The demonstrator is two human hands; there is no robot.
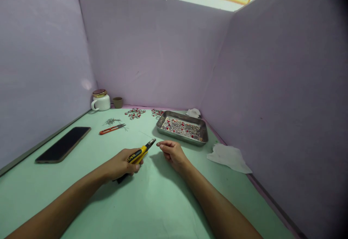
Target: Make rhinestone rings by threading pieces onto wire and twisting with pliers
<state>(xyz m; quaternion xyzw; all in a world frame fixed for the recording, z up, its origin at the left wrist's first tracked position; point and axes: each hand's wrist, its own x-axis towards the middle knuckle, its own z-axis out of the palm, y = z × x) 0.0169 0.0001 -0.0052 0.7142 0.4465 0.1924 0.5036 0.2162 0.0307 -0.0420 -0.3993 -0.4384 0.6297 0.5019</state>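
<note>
My left hand [123, 164] is wrapped round yellow-and-black pliers [140, 154], whose jaws point up and to the right over the green table. Just right of the jaw tips, my right hand [173, 154] is closed in a pinch. What its fingertips hold, if anything, is too small to make out. A faint thin wire [145, 134] shows beyond the jaws. Behind my right hand stands a metal tray [179, 136] with red and clear beads [181, 126] spread in it.
Orange thread snips [111, 129] lie left, beside a pile of thin wire pieces [111, 122]. A phone [63, 145] lies at far left. Beaded pieces [135, 113], a white mug [102, 103] and a small brown cup [117, 102] stand at the back. White tissue [230, 156] lies right.
</note>
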